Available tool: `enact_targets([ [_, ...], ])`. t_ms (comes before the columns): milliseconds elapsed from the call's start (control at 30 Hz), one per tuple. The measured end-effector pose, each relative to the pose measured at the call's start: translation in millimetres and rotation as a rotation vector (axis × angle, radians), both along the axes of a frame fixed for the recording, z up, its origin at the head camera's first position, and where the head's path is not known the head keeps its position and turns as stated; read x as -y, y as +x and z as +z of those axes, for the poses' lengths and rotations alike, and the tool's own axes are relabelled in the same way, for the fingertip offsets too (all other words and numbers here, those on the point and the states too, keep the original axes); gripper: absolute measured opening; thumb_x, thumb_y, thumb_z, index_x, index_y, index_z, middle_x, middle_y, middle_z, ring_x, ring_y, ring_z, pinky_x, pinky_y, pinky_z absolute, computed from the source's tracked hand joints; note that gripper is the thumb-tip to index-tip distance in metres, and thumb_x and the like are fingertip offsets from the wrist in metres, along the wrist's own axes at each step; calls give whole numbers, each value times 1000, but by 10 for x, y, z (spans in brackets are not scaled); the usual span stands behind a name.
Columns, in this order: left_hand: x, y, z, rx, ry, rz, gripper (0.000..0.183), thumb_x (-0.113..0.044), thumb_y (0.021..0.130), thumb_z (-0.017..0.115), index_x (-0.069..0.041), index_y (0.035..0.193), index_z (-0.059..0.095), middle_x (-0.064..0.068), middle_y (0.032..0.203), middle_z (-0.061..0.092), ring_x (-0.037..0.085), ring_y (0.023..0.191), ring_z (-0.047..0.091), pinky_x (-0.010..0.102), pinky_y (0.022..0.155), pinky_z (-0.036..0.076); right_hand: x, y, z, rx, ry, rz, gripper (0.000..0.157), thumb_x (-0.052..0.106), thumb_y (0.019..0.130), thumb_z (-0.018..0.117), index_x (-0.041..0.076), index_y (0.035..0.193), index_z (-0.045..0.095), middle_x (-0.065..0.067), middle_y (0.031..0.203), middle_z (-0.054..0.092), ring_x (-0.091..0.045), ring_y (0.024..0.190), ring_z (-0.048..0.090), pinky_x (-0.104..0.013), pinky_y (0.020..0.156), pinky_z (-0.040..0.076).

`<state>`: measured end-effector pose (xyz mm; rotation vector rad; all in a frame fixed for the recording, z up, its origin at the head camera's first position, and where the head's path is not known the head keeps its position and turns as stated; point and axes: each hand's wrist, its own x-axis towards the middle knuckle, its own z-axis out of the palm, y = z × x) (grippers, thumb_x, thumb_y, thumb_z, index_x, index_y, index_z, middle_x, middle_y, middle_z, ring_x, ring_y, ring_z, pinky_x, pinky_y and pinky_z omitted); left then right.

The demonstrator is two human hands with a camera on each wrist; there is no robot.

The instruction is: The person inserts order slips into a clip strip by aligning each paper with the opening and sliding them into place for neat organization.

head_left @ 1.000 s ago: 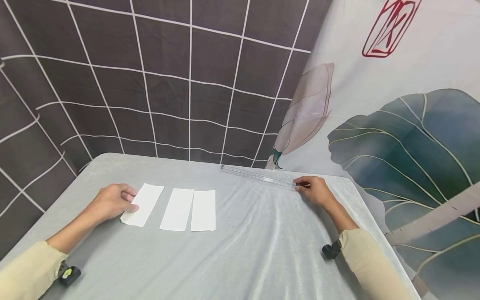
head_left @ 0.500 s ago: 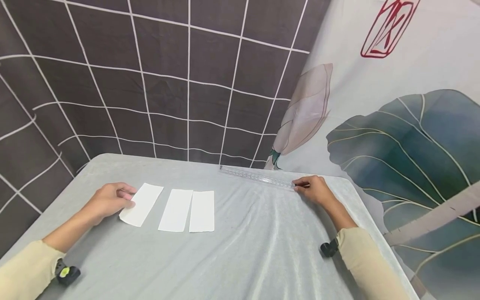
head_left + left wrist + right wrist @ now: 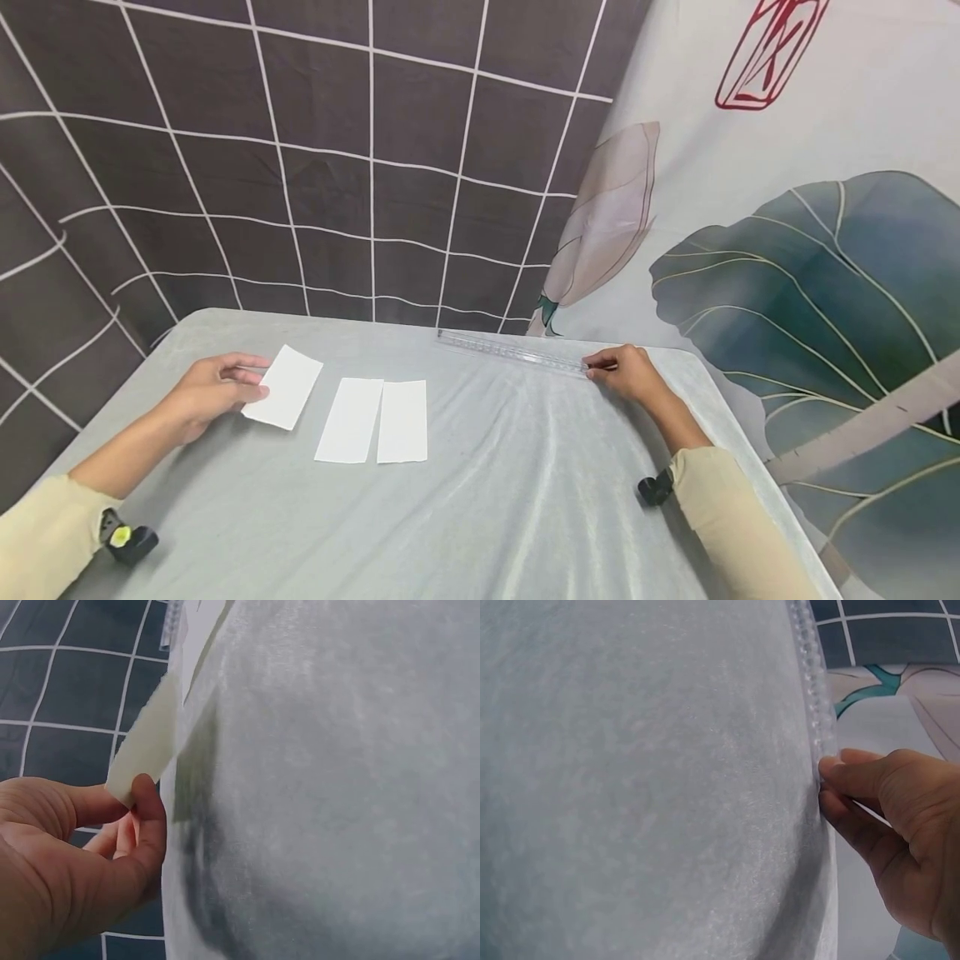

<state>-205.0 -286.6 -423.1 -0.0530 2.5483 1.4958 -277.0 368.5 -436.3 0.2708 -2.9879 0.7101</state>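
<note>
My left hand (image 3: 213, 387) pinches one end of a white paper strip (image 3: 287, 387) between thumb and fingers. In the left wrist view the strip (image 3: 146, 739) stands tilted up off the cloth, its shadow falling beside it. Two more white paper strips, a left one (image 3: 349, 421) and a right one (image 3: 402, 421), lie flat side by side just to the right. Toward the table's far edge lies a clear plastic ruler (image 3: 513, 352). My right hand (image 3: 626, 371) holds the ruler's right end between thumb and fingertips; the right wrist view shows this grip on the ruler (image 3: 814, 690) close up.
A pale grey cloth (image 3: 495, 500) covers the table, with soft creases in the middle. Behind it hangs a dark curtain with white grid lines (image 3: 330, 192). A white hanging with a large leaf print (image 3: 810, 275) stands on the right side.
My left hand has lifted its paper strip, which lay nearly flat before and now tilts up off the cloth. The right hand stays on the ruler. The head view has shifted slightly.
</note>
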Motion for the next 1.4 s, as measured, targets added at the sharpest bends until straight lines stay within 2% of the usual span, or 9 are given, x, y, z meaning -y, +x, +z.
enact_targets([
  [133,-12,4,-10,5,96,25,58,-3,101,77,12,154,57,-14,103,67,-1,88,63,18,73,59,22,-13,-1,8,-2,-7,21,9,102,82,3,121,87,-20,118,86,-41,113,82,-56,101,71],
  [200,-37,9,-23,6,148,36,48,-4,102,77,-2,148,67,-18,101,66,-1,88,65,17,74,59,32,-19,-6,11,-3,-10,21,9,102,82,3,121,87,-20,118,86,-41,113,82,-56,101,71],
  [367,-137,-19,-34,3,232,41,40,-6,101,79,-27,134,73,-21,100,68,-2,88,66,16,74,58,38,-27,-12,18,7,-23,21,10,102,82,3,121,87,-19,118,86,-40,114,82,-56,101,71],
  [500,-221,-56,-52,2,278,41,41,-3,100,78,-35,125,73,-21,100,69,-2,88,66,16,73,57,39,-16,-1,27,13,-29,21,10,102,82,4,122,87,-19,118,86,-41,115,82,-56,100,71],
  [600,-271,-80,-75,12,286,38,42,-2,101,77,-28,133,73,-20,100,68,-1,88,66,16,73,57,39,-16,0,29,13,-25,22,11,102,82,4,122,86,-19,119,86,-41,116,81,-56,100,70],
  [667,-311,-100,-86,17,278,35,46,-2,101,77,-16,144,70,-18,102,67,-1,88,65,16,73,57,34,-15,0,28,13,-20,22,11,102,82,4,122,86,-19,119,86,-41,117,81,-57,101,70],
  [800,-417,-142,-98,21,260,23,66,-2,101,76,6,161,52,-14,107,65,0,90,65,17,75,58,11,-9,2,20,17,-21,21,11,102,82,4,121,87,-19,117,86,-41,116,82,-57,101,70],
  [900,-491,-162,-107,27,264,16,71,-2,101,77,8,164,47,-13,107,66,0,90,66,17,76,59,-2,-1,12,18,16,-16,21,10,101,82,3,121,87,-19,116,86,-41,115,82,-57,100,70],
  [1400,-823,-225,-81,38,279,-20,69,-4,102,76,6,164,48,-10,112,64,1,93,64,16,80,59,33,-8,36,39,26,-46,21,8,101,82,4,121,87,-18,117,86,-38,113,81,-55,98,70],
])
